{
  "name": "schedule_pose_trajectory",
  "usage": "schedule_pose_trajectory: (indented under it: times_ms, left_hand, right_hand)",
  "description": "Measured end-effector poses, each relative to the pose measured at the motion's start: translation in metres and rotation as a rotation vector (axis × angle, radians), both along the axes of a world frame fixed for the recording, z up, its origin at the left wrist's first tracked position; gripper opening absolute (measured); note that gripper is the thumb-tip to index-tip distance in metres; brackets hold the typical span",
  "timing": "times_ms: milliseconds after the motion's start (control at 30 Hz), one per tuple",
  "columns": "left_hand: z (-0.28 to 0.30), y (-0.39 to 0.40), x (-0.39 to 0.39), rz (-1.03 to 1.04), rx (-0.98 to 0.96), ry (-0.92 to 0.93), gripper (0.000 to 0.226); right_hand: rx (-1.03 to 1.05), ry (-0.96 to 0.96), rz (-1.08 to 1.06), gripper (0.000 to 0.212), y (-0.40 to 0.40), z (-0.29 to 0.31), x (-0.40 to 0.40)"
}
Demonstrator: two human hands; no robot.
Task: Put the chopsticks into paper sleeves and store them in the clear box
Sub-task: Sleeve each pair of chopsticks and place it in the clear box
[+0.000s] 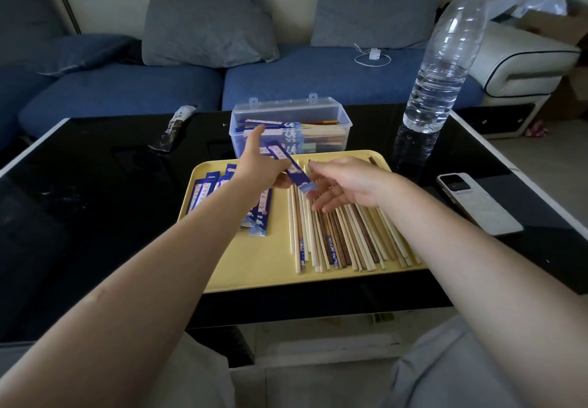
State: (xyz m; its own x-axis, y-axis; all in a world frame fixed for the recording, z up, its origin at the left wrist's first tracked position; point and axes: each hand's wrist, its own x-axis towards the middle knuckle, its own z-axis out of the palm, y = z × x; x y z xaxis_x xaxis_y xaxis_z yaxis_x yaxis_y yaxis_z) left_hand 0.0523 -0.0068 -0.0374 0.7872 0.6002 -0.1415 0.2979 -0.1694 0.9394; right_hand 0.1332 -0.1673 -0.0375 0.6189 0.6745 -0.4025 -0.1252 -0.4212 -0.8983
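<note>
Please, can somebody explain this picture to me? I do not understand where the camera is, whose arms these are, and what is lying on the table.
There is no machine here. A person wears the camera on the head, so this single picture looks down along the person's own two arms.

On the black table sits a yellow tray. It holds bare chopsticks on the right and blue paper sleeves on the left. Behind the tray stands an open clear box that already holds some sleeved chopsticks. A water bottle and a phone stand to the right.

The left hand holds one blue sleeve. The right hand is open, above the chopsticks.
</note>
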Motion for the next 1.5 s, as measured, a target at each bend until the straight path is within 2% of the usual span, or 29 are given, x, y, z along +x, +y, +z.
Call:
schedule_pose_trajectory:
  times_ms: [67,167,200,233,267,333,367,433,600,733,800,933,1067,1200,1300,1333,1500]
  left_hand:
    - [0.000,-0.004,0.001,0.016,-0.106,-0.087,0.069]
    - [-0.005,-0.007,-0.001,0.002,-0.091,-0.086,0.049]
    - [-0.007,-0.006,-0.002,0.002,0.016,-0.066,0.048]
    - [-0.009,-0.004,-0.003,-0.007,0.206,-0.039,0.049]
    - [-0.011,-0.002,-0.004,-0.042,0.460,-0.012,0.052]
    - [-0.009,0.001,-0.007,-0.212,0.943,0.006,0.059]
    - [-0.005,0.002,-0.008,-0.327,1.090,0.025,0.061]
    - [0.001,0.003,-0.010,-0.492,1.198,0.109,0.060]
    - [0.001,0.003,-0.012,-0.526,1.174,0.212,0.046]
    - [0.000,0.004,-0.011,-0.421,1.142,0.257,0.043]
    - [0.001,0.008,-0.010,-0.374,1.127,0.309,0.040]
    - [-0.004,0.015,-0.008,-0.333,1.124,0.451,0.039]
    - [-0.009,0.015,-0.006,-0.340,1.118,0.486,0.040]
    - [-0.009,0.014,-0.005,-0.352,1.120,0.490,0.039]
    - [-0.008,0.013,-0.006,-0.343,1.120,0.476,0.039]
    - [-0.008,0.013,-0.006,-0.340,1.117,0.476,0.038]
    - [-0.009,0.015,-0.004,-0.313,0.981,0.430,0.037]
  right_hand:
    - [0.029,0.085,0.066,0.032,0.000,0.002,-0.004]
    - [0.079,-0.023,-0.055,0.022,0.002,0.000,-0.005]
    - [0.067,-0.096,-0.103,0.019,0.002,-0.002,-0.004]
    - [0.037,-0.169,-0.135,0.017,0.001,-0.004,-0.003]
    - [0.000,-0.217,-0.142,0.017,0.000,-0.005,0.000]
    - [-0.035,-0.183,-0.084,0.022,-0.003,-0.005,0.003]
    - [-0.032,-0.132,-0.027,0.022,-0.004,-0.004,0.004]
    - [-0.032,-0.072,0.089,0.021,-0.006,-0.001,0.003]
    - [-0.089,-0.039,0.247,0.021,-0.005,0.002,0.001]
    - [-0.054,-0.097,-0.027,0.034,0.000,-0.003,-0.001]
    - [-0.102,-0.248,-0.084,0.032,0.000,-0.005,-0.001]
    - [-0.392,-0.572,0.199,0.014,0.006,-0.010,-0.013]
    - [-0.576,-0.789,0.308,0.018,0.018,-0.020,-0.026]
    - [-0.571,-0.825,0.224,0.015,0.021,-0.024,-0.027]
    - [-0.579,-0.843,0.190,0.037,0.021,-0.023,-0.029]
    - [-0.569,-0.855,0.184,0.039,0.021,-0.023,-0.029]
    - [-0.441,-0.822,0.131,0.021,0.015,-0.016,-0.022]
